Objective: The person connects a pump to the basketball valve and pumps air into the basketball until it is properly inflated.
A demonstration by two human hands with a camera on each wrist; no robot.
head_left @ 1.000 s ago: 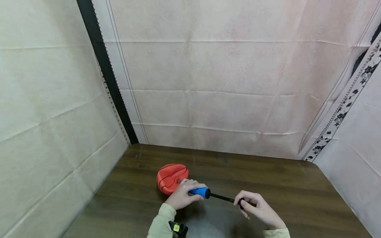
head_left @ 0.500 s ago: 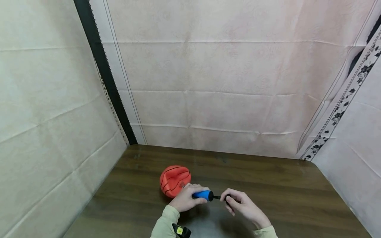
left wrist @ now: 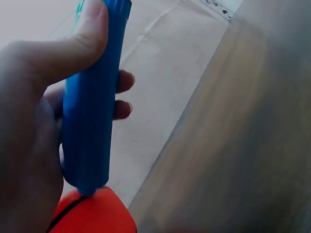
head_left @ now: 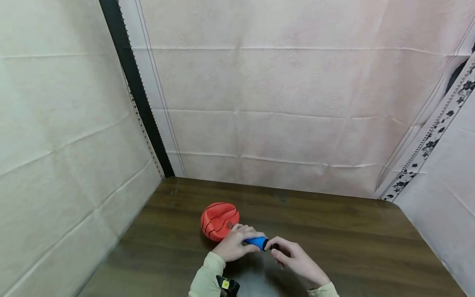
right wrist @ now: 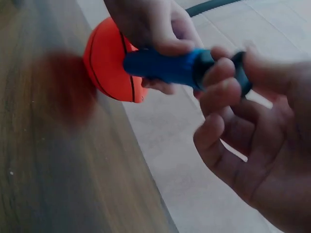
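A blue hand pump (left wrist: 92,116) with a black end lies between the two hands. The left hand (head_left: 235,244) grips its blue barrel, thumb along one side and fingers round the other. At the black handle (right wrist: 241,73), the right hand (head_left: 293,258) pinches with thumb and fingers. The handle sits close against the barrel, so hardly any rod shows. A red ball (head_left: 219,221) with black basketball lines, partly caved in, is joined to the pump's narrow tip, as the left wrist view shows. Part of the ball is hidden behind the left hand.
A brown wood-grain table (head_left: 334,222) lies under the hands. Pale cloth walls (head_left: 259,123) rise behind it and on both sides. A black strap with a yellow-marked device (head_left: 227,284) is on the left wrist.
The right hand has moved left toward the left hand, pushing the handle and black rod into the pump barrel. The ball has shifted slightly and turned a little.
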